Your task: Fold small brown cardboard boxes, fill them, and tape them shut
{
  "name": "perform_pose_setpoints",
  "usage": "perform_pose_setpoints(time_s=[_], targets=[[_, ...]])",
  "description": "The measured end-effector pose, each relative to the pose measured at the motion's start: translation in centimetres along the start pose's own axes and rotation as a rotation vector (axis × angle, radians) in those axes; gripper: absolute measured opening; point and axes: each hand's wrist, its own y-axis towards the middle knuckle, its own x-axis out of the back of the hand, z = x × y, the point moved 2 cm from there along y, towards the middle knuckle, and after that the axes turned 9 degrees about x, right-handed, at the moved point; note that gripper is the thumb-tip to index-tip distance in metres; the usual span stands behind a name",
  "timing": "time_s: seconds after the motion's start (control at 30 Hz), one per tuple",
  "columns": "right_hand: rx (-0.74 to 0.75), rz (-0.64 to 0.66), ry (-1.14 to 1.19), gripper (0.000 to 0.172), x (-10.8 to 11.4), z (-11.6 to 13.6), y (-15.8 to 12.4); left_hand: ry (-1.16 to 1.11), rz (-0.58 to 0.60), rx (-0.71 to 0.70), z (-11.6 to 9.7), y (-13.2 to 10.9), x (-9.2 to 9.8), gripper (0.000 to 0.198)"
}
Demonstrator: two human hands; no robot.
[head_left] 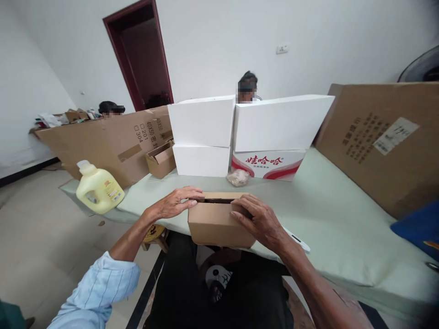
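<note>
A small brown cardboard box [214, 224] sits at the near edge of a pale green table [329, 214], its top flaps nearly closed with a dark slit between them. My left hand [174, 203] lies flat on the left top flap, fingers stretched out along the slit. My right hand [259, 219] rests over the box's right top corner, fingers curled down onto the flap and side. Neither hand lifts the box.
Stacked white boxes [202, 121] and a red-printed carton [269, 164] stand behind. A small wrapped lump [238, 177], a yellow detergent jug [98, 188], an open brown box [161, 159], and large cardboard sheets [384, 137] ring the table. Two people sit behind the boxes.
</note>
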Motion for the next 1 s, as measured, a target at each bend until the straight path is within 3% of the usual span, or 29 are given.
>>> perform_pose_setpoints(time_s=[0.1,0.33,0.5,0.57,0.67,0.83,1.0], targets=[[0.036,0.061,-0.009,0.014,0.6,1.2,0.2,0.001,-0.035,-0.015,0.7,-0.5,-0.1,0.033],[0.114,0.081,-0.096,0.013,0.9,3.2,-0.9,-0.01,-0.033,-0.062,-0.4,-0.9,-0.3,0.028],[0.155,0.109,-0.157,0.016,0.9,4.9,-2.3,0.076,-0.324,-0.147,0.1,-1.3,-1.3,0.031],[0.178,0.103,-0.168,0.011,1.0,5.8,-2.8,0.099,-0.384,-0.211,0.4,-2.0,-1.7,0.035],[0.187,0.073,-0.22,0.01,0.8,7.1,-3.0,0.158,-0.351,-0.25,0.4,-3.4,-1.9,0.04],[0.221,0.032,-0.309,0.024,-1.5,9.5,-3.0,0.292,-0.204,-0.059,-0.2,-5.2,-1.3,0.041],[0.247,0.145,-0.24,0.022,-2.5,10.8,-2.3,0.411,-0.055,0.086,-0.9,-5.3,-0.8,0.051]])
